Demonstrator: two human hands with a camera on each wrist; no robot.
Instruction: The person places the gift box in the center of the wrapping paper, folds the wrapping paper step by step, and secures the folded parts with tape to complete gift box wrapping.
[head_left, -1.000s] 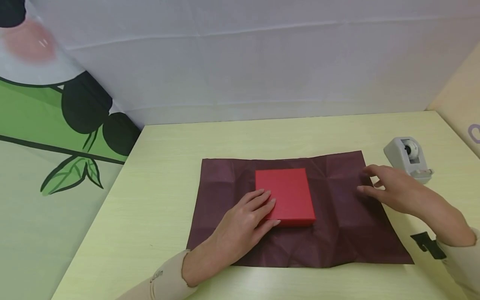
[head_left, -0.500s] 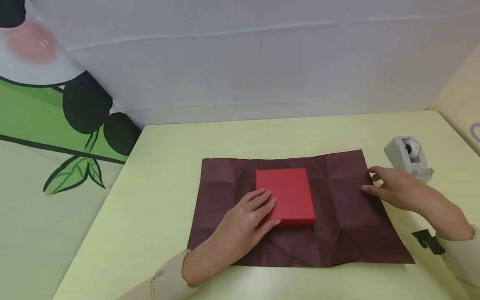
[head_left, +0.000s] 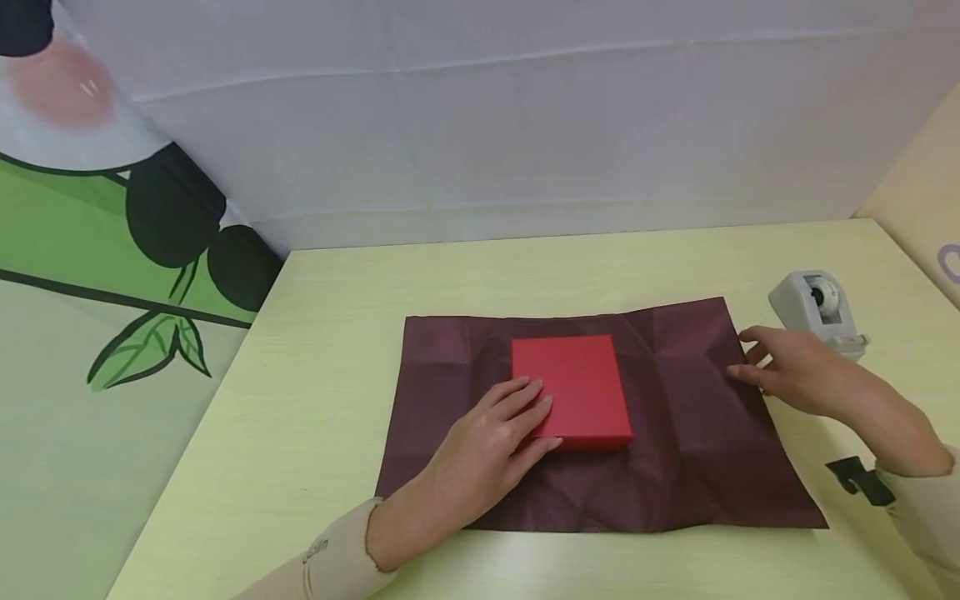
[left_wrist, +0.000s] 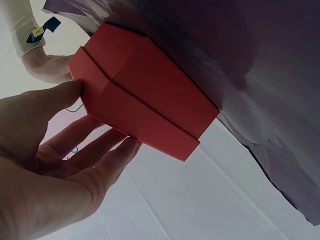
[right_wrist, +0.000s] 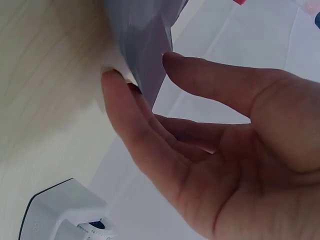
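Note:
A square red box (head_left: 577,387) with a lid sits near the middle of a sheet of dark maroon wrapping paper (head_left: 720,450), which has fold creases. My left hand (head_left: 480,450) holds the box's near left corner, fingers over the lid and thumb against the front side. In the left wrist view, the thumb and fingertips press on different faces of the red box (left_wrist: 140,90). At the paper's right edge is my right hand (head_left: 802,371), its thumb above the sheet. Between its spread thumb and fingers, the right wrist view shows the paper's edge (right_wrist: 147,50).
A grey tape dispenser (head_left: 810,308) with a roll of tape stands just behind the right hand. The pale wood-grain table (head_left: 262,417) meets a white cloth wall (head_left: 525,142) at the back. On the left is a printed panel (head_left: 97,242) with leaves.
My right hand has shifted slightly right, from above the paper to its right edge, with its fingertips now at the border. The left hand and the box stay in place.

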